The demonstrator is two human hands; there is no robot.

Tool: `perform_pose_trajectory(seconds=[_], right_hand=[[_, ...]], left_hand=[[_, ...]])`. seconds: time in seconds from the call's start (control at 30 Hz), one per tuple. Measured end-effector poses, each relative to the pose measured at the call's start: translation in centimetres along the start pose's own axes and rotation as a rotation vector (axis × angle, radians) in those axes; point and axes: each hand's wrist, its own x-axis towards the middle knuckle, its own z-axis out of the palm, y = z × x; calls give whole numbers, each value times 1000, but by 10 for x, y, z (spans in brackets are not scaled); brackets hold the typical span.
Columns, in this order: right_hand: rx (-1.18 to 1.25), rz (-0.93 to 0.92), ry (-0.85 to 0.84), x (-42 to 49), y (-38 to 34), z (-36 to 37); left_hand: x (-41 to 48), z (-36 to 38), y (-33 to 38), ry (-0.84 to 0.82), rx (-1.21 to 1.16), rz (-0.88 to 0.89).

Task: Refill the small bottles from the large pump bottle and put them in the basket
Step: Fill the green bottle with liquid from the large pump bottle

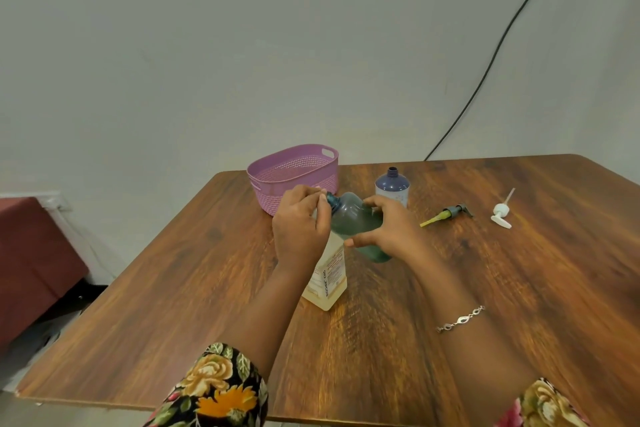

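Observation:
The large pump bottle (327,282), pale yellow with a white label, stands mid-table. My left hand (299,224) is curled over its top and hides the pump head, except for a small white tip by my fingertips. My right hand (389,229) grips a small teal bottle (353,215). That bottle is uncapped and tilted, its open neck touching my left fingers at the pump. A small blue bottle (392,185) stands upright and uncapped just behind. The purple basket (294,173) sits at the far left corner with nothing visible inside.
Two loose pump caps lie right of the bottles: a grey-green one with a yellow tube (448,213) and a white one (502,213). The wooden table (485,288) ends close behind the basket. A black cable (485,76) hangs on the wall. A red seat (31,253) stands at left.

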Motion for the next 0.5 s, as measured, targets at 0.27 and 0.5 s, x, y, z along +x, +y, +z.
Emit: perform_pose_trajectory(seconds=[0.27,0.5], right_hand=[[7,16,-19,0,1,1],[-2,23,-10,-3,0,0]], left_hand=[[-7,4,2,46,-25,7],[-6,1,0,31,-52,5]])
